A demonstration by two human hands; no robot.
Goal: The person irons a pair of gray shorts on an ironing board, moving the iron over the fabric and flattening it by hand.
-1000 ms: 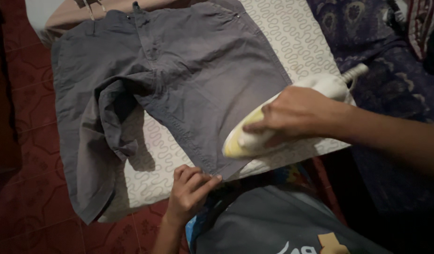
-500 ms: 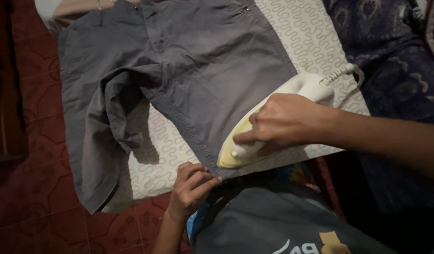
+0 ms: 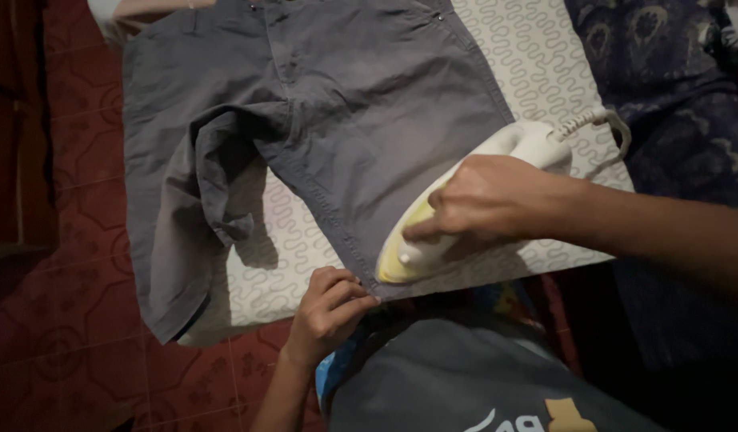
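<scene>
Head view: right hand point(image 3: 485, 200) wrapped around the handle of a white-and-yellow iron point(image 3: 457, 204), soleplate flat on the near leg of grey shorts point(image 3: 345, 120). Left hand point(image 3: 327, 310) pinches the hem at the near edge, fingers closed on fabric. Shorts lie spread on a patterned ironing board point(image 3: 537, 72); the other leg is crumpled and overhangs the board's left edge above the red tiled floor point(image 3: 57, 320).

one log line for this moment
right hand: grips iron on shorts | left hand: pinches hem | board: patterned
</scene>
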